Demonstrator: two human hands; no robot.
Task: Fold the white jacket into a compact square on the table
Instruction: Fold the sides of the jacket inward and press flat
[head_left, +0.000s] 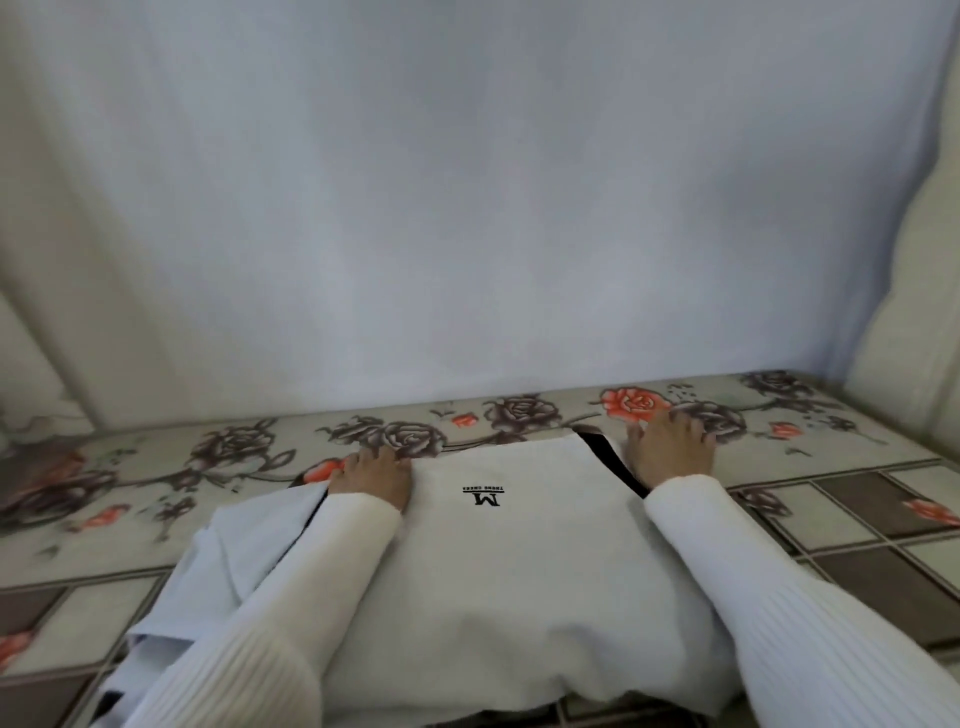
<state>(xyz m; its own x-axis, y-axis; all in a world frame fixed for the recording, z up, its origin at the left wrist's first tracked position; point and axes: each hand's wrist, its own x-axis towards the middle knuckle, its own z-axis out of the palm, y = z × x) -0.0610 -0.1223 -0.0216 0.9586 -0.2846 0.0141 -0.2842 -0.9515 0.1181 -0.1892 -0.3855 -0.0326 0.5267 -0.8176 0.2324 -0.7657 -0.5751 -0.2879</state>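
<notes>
on the table (857, 499), both hands are pressing the jacket (519, 566).
left hand (375, 475) and right hand (670, 441) are lying flat, fingers straight.

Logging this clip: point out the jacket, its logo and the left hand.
jacket (519, 582): head view, middle of the white front panel.
logo (486, 496): head view, the black M.
left hand (375, 478): head view, back of the hand.

matt cloth jacket (519, 571), glossy floral tablecloth (857, 514)
</notes>
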